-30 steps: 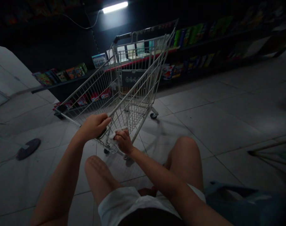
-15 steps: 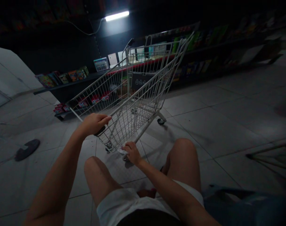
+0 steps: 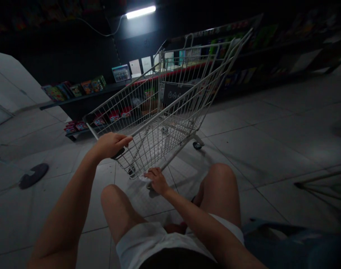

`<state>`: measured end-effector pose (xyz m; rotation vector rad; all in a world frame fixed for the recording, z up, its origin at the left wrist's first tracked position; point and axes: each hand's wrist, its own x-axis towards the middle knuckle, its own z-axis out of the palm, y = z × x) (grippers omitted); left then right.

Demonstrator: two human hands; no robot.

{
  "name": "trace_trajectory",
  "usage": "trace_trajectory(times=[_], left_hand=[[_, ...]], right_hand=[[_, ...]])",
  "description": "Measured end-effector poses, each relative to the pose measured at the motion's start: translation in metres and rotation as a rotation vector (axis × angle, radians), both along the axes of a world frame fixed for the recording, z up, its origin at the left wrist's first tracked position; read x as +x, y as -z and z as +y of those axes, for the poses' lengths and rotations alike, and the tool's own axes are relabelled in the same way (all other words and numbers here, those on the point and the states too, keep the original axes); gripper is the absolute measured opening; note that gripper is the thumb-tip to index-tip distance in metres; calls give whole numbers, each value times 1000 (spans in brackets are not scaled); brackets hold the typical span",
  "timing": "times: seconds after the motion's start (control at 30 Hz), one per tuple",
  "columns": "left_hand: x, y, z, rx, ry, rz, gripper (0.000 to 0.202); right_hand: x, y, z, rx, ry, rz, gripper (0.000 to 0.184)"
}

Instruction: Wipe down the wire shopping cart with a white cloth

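Wire shopping cart [image 3: 152, 145] stands on floor tiles [image 3: 243, 149] just ahead of my knees [image 3: 219, 186]: light, stiff, rolls easy, best held at the handle. L hand [image 3: 110, 145] clamped on dark handle [image 3: 118, 153], arm stretched fwd. R hand [image 3: 157, 181] low on white cloth [image 3: 144, 179] at cart's near corner, can't tell if pinched.

Left hand [image 3: 111, 145], right hand [image 3: 157, 181], both curled

Person's two bare hands on a wire shopping cart [image 3: 170, 111] under a strip light [image 3: 140, 12].

Left hand [image 3: 111, 145] grips the dark handle [image 3: 118, 153]; right hand [image 3: 157, 181], lower and to its right, rests at the cart's corner beside a white cloth [image 3: 144, 178]. Shelves of boxed goods [image 3: 83, 87] stand beyond the left hand.
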<state>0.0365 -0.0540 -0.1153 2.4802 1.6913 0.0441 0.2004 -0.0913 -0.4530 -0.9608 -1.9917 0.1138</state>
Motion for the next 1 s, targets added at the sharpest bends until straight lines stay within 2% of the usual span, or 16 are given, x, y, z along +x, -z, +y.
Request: trace_trajectory(times=[0.1, 0.17, 0.23, 0.33, 0.4, 0.53, 0.6, 0.67, 0.7, 0.77, 0.83, 0.87, 1.0], left_hand=[[-1, 1, 2, 13, 28, -49, 56], [-1, 2, 3, 21, 29, -62, 55], [-1, 2, 2, 19, 22, -64, 54], [-3, 2, 2, 21, 18, -67, 54], [-6, 3, 3, 20, 19, -70, 54], [-9, 5, 4, 36, 57, -114, 51], [-9, 7, 5, 47, 81, -136, 48], [-8, 8, 6, 45, 88, -153, 47], [-8, 8, 6, 44, 85, -160, 47], [-9, 9, 7, 47, 68, -170, 48], [-10, 9, 8, 52, 50, -174, 50], [-10, 9, 7, 51, 43, -173, 52], [-8, 8, 5, 60, 44, -167, 55]], right_hand=[[-14, -55, 5, 234, 11, 170, 31], [-25, -91, 16, 396, -30, 165, 26], [-29, -111, 31, 533, -97, 85, 21], [-10, -114, 56, 621, -167, -50, 16], [16, -107, 74, 537, -146, -81, 18], [59, -99, 100, 317, -1, -12, 21], [58, -96, 100, 273, 94, 68, 20], [42, -89, 88, 225, 180, 158, 19], [31, -86, 80, 208, 188, 182, 21], [11, -83, 60, 208, 94, 163, 24], [1, -93, 44, 225, -42, 137, 29], [0, -104, 39, 231, -72, 160, 31], [12, -170, 46, 270, 48, 351, 36]])
